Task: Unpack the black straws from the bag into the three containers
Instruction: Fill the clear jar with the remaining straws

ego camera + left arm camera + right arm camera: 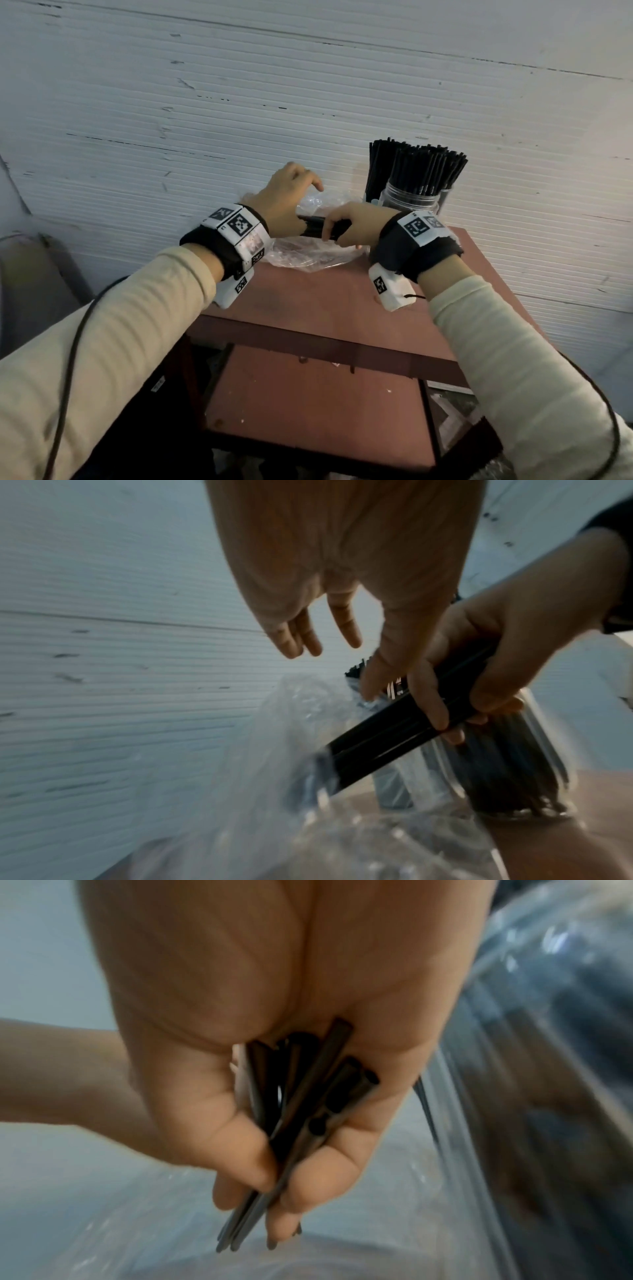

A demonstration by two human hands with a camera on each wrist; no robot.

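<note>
My right hand (346, 226) grips a bundle of black straws (317, 229), held roughly level, its left end still inside the crumpled clear plastic bag (308, 255). The left wrist view shows the bundle (387, 737) sticking out of the bag's mouth (291, 791). In the right wrist view, fingers and thumb curl round the straws (298, 1110). My left hand (296, 192) hovers over the bag with its fingers (308, 639) spread and straight, holding nothing. Clear containers (411, 200) packed with upright black straws (424, 168) stand just behind my right hand.
A small reddish-brown table (308, 301) carries the bag and containers and stands against a white ribbed wall (239, 102). Its front edge (308, 334) drops to a lower shelf (308, 411). Cables trail from both wrists.
</note>
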